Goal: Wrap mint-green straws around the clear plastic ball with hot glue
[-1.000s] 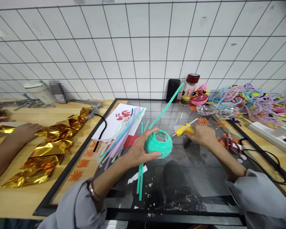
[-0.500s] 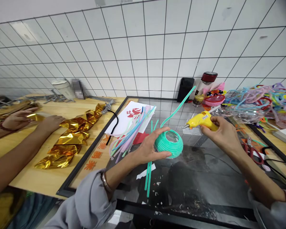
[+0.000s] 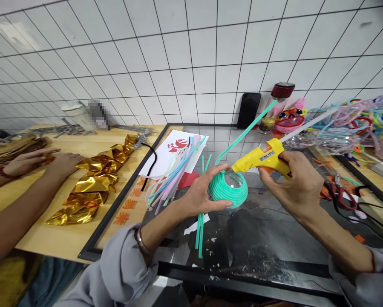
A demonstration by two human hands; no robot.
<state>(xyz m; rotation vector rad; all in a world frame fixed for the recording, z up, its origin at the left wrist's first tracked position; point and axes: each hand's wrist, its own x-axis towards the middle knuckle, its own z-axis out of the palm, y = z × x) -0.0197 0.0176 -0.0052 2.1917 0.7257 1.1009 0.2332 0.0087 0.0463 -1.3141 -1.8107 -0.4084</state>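
The green coiled pot (image 3: pixel 230 196) is clamped between thumb and fingers of the left hand (image 3: pixel 200 194), above the dark glass board (image 3: pixel 271 226). The yellow glue gun (image 3: pixel 255 161) is gripped by the right hand (image 3: pixel 303 181), its tip being at the pot's top opening. On the gun a label (image 3: pixel 267 155) is seen, but its writing cannot be read. Orange cut-out characters (image 3: pixel 121 218) are laid along the board's left side

Left hand (image 3: pixel 200 196) holds green coiled bowl (image 3: pixel 231 196); right hand (image 3: pixel 302 182) grips yellow glue gun (image 3: pixel 257 160), nose (image 3: pixel 239 165) at rim (image 3: pixel 243 181).

2 loose grey sleeves (image 3: pixel 122 266); 1 silvery bangle (image 3: pixel 140 242), left wrist (image 3: pixel 151 239).
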